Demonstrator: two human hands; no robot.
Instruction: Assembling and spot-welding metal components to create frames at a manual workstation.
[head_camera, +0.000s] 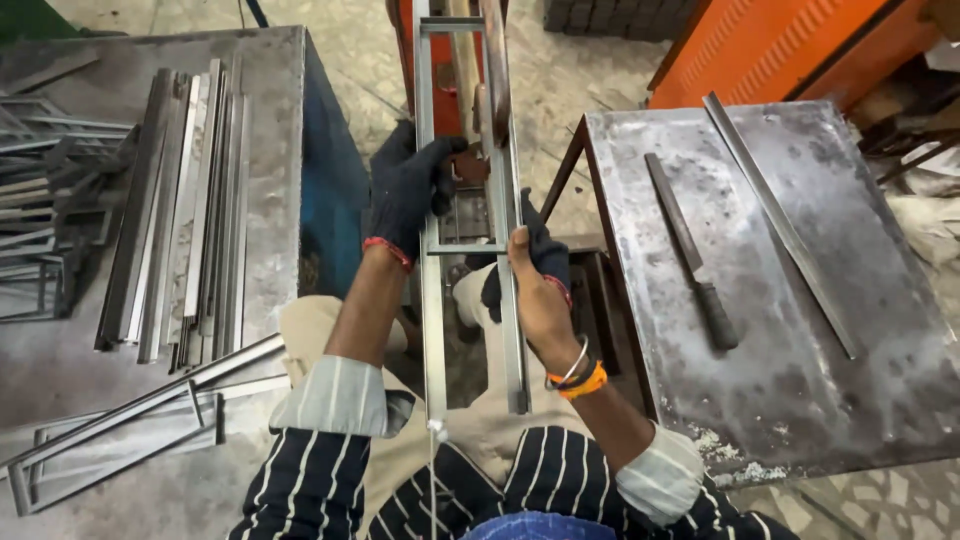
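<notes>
Head view shows the left hand (408, 190) in a dark glove gripping a long metal frame (432, 300) over the lap. The right hand (540, 290) grips its right rail. Near sharp edges could scratch the bare wrist if the frame slips.

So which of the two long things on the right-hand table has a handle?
The shorter dark file, lying nearer the right hand; it ends in a black handle. The longer flat metal strip beside it has none.

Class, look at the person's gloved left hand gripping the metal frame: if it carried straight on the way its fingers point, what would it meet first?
The left hand points rightward across the metal frame; it would probably first meet the frame's right rail, though depth is unclear.
</notes>
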